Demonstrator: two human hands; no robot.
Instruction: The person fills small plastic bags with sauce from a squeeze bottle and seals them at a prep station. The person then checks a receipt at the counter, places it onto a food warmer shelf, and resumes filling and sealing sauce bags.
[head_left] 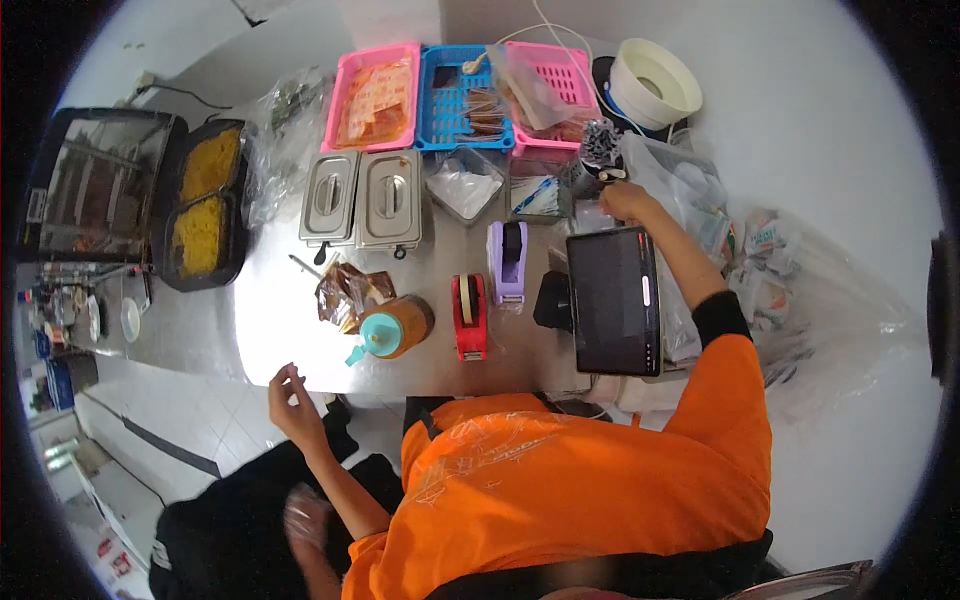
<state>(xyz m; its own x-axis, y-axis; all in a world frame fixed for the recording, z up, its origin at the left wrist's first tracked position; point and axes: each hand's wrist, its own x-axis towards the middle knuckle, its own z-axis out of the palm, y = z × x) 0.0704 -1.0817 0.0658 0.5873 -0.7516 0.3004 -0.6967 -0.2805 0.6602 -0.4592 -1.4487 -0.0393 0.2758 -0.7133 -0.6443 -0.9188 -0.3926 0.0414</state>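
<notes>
- Left hand [293, 405]: loosely open, fingers bent, at table's [268, 335] near edge, left of bottle [408, 325].
- Right hand [625, 201]: beyond tablet [612, 300], far right; grip cannot be told.

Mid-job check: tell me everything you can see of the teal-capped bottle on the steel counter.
The teal-capped bottle has a rounded, orange-brown body that looks like plastic, and a teal top with a small piece jutting toward the picture's lower left. It sits near the front edge of the steel counter, left of the red tape dispenser and beside crumpled brown packaging; whether those two touch is unclear, as is any tilt. The left hand is apart from it.
</notes>
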